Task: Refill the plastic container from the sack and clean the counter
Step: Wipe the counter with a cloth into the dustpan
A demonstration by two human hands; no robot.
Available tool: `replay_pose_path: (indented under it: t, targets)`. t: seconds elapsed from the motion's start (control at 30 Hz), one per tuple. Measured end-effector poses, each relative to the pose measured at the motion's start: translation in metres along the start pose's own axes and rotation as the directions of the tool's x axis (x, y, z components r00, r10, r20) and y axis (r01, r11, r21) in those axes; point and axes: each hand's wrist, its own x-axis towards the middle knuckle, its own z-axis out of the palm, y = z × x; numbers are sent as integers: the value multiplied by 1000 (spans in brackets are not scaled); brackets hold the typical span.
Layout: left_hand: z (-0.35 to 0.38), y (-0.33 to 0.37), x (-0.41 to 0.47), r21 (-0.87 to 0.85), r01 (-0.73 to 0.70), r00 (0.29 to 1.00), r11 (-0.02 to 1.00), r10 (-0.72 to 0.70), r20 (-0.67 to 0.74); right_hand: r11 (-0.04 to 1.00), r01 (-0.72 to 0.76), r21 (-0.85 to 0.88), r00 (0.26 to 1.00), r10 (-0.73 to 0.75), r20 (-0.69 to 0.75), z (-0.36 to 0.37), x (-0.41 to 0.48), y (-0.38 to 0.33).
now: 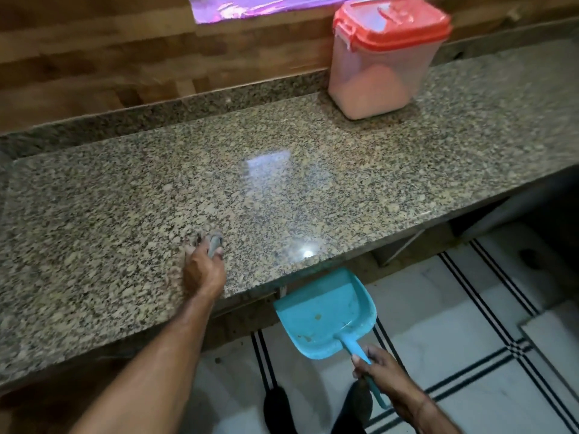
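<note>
Gripping at counter point(282, 183) with both hands.
Small grey thing point(214, 244) on it held in curled left hand point(203, 267); dustpan point(322, 317) handle clasped in right hand point(385, 380) below front edge, few crumbs inside. At back right, plastic container point(376, 73), red lid point(394, 26) shut, roughly half full of pinkish powder point(369, 86).

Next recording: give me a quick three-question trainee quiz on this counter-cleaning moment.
1. True or false: the plastic container has its red lid on.
2. Fill in: the right hand grips the blue dustpan by its ____.
3. The left hand, pinching a small greyish item, is: A) on the counter near its front edge; B) on the container; C) inside the dustpan.
Key: 1 true; 2 handle; 3 A.
</note>
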Motion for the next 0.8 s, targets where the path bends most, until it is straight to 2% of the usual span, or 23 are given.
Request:
replay_pose_path:
  t: [0.07, 0.2, 0.4, 0.47, 0.53, 0.63, 0.7, 0.8]
  targets:
    - [15, 4, -12, 88, -2, 999, 996, 5, -31, 1000, 8, 27, 1000, -8, -22, -9, 5, -1]
    - [61, 39, -58, 75, -143, 990, 987, 143, 6, 999, 7, 39, 999, -6, -35, -28, 19, 1]
    - [120, 105, -94, -107, -303, 934, 947, 318, 165, 1000, 15, 21, 1000, -15, -10, -58, 38, -3]
    - [111, 106, -79, -130, -218, 966, 967, 232, 112, 999, 26, 23, 1000, -26, 14, -70, 38, -2]
    - [84, 91, -65, -74, -56, 998, 996, 56, -8, 999, 38, 34, 998, -40, 42, -88, 41, 0]
    - [48, 50, -56, 161, 135, 982, 978, -111, -153, 998, 40, 38, 997, -43, 64, -114, 47, 2]
    - [56, 52, -64, 253, 143, 980, 957, -102, -169, 998, 34, 58, 997, -38, 65, -130, 51, 6]
    - [103, 107, -90, 174, 18, 993, 985, 2, -117, 995, 22, 93, 998, -27, 56, -152, 58, 13]
